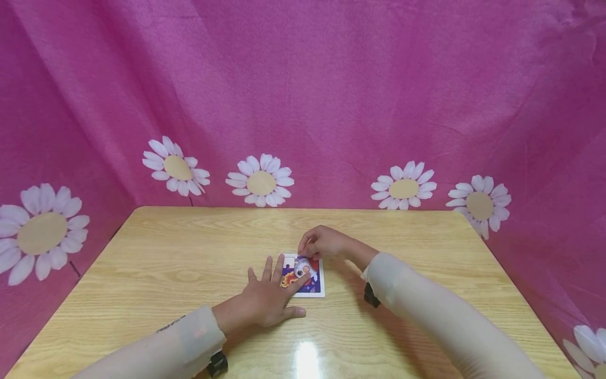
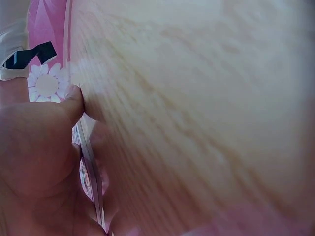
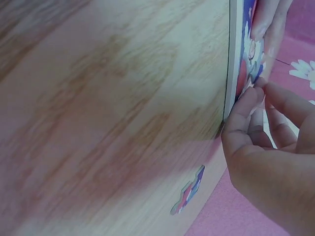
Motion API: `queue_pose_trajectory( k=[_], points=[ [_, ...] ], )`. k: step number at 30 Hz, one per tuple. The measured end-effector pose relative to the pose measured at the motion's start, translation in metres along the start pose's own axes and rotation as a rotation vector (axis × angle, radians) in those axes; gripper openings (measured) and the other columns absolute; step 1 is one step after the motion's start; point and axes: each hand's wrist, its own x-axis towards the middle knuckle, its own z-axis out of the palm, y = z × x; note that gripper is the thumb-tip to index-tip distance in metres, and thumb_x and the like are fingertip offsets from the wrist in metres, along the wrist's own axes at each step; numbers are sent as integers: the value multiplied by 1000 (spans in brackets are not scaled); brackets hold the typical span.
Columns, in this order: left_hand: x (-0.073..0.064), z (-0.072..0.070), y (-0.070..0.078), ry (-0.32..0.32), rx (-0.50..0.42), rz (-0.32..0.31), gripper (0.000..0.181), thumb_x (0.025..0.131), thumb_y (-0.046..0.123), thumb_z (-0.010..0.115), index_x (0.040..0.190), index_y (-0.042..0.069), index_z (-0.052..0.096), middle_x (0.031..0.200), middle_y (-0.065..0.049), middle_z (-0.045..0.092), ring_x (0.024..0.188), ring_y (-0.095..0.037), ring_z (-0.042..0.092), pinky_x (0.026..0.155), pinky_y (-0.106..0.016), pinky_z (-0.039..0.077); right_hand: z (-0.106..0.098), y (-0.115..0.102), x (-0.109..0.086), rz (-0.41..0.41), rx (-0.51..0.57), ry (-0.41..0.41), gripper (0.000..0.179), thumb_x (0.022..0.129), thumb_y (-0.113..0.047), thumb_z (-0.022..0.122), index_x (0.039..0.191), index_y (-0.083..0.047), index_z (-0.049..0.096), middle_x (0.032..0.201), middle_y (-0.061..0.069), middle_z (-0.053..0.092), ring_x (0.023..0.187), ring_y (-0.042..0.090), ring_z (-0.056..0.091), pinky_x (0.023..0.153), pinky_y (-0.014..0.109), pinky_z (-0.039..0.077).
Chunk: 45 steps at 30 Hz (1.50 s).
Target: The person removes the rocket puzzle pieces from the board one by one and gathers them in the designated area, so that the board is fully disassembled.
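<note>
A small jigsaw puzzle (image 1: pixel 310 288) in a white-edged tray lies on the table, with a purple, orange and white picture. Its far left corner shows a bare white patch. My left hand (image 1: pixel 267 301) is spread out with straight fingers; its fingertips rest on the puzzle's left and middle part. At the far edge of the tray my right hand (image 1: pixel 326 243) pinches a puzzle piece (image 3: pixel 250 84) between thumb and index finger, low against the picture. The fingers hide most of that piece. In the left wrist view, the tray's edge shows beyond the left palm (image 2: pixel 34 157).
One loose puzzle piece (image 3: pixel 188 192) lies on the wooden table (image 1: pixel 180 263) in the right wrist view, apart from the tray. A pink curtain (image 1: pixel 303 95) with white flowers hangs behind and beside the table.
</note>
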Motion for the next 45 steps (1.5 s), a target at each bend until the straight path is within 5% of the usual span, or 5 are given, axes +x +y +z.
queue_pose_trajectory(
  k=[12,24,36,45],
  points=[
    [-1,-1,-1,1,-15,9,80,93,81,38,163,49,16,171,-24,1,154,-55,0,108,-84,17,0,-3,1,1,-80,-35,16,92,5,68,106,9,74,77,0,67,62,6,48,57,19,40],
    [0,1,-1,1,-17,11,80,93,82,38,163,49,17,171,-23,1,154,-55,0,108,-84,16,2,0,-3,-3,-18,-43,23,92,8,68,114,9,72,97,12,77,79,12,67,76,28,58],
    [1,1,-2,3,-13,10,80,93,82,38,163,50,16,171,-24,1,154,-55,0,108,-84,17,4,6,-3,-9,-8,61,20,93,3,69,112,6,75,90,5,76,75,8,59,66,22,48],
    [0,0,0,5,-15,7,80,93,81,38,163,50,17,171,-24,1,154,-55,1,108,-85,16,3,7,-7,3,62,97,20,96,3,66,113,8,73,94,8,76,79,11,65,71,25,55]
  ],
)
